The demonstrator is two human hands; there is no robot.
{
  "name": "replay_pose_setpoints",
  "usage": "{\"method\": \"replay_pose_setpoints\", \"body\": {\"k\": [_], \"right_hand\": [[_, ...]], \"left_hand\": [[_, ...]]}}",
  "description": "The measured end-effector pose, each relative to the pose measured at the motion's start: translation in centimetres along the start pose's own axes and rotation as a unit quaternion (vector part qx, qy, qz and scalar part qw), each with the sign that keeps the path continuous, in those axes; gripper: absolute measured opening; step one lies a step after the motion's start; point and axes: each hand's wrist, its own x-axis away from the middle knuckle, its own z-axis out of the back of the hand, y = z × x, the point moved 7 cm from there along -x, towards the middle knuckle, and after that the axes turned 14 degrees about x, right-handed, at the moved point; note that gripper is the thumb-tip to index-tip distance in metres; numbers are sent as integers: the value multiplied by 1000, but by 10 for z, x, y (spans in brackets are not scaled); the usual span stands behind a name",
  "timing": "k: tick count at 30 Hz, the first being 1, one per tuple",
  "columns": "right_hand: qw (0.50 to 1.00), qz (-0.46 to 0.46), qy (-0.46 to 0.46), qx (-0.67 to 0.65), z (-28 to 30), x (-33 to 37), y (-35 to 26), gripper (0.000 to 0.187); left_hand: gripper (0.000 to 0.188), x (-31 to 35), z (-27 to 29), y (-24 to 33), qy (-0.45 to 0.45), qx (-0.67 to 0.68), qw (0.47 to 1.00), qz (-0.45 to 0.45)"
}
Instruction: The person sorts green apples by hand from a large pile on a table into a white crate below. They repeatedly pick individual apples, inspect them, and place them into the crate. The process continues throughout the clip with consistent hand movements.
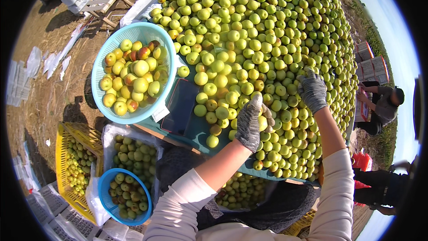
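Beside fruit (255,44), probably a phone (180,106).

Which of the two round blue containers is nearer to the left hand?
The pale-blue basket: it stands beside the dark phone, while the deeper-blue basin is lower and farther from the left hand.

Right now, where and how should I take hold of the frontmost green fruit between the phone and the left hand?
Probably grip the green fruit around its widest part, coming from the near left, fingers on opposite sides. It is round, with bare teal cloth to its left, while another fruit sits close behind it.
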Motion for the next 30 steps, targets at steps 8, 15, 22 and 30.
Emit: {"method": "replay_pose_setpoints", "body": {"k": [8,15,22,30], "right_hand": [[979,98,151,-101,40,-93,-118,33],[988,140,-52,35,28,-124,-149,37],[983,179,19,-43,38,-106,-182,38],[982,110,-103,-118,21,-134,-197,39]], "left_hand": [[45,-6,18,-6,23,0,998,51],[45,-20,34,-28,-15,122,985,123],[66,-15,40,-16,67,33,997,36],[68,-8,26,4,126,37,991,-28]]}}
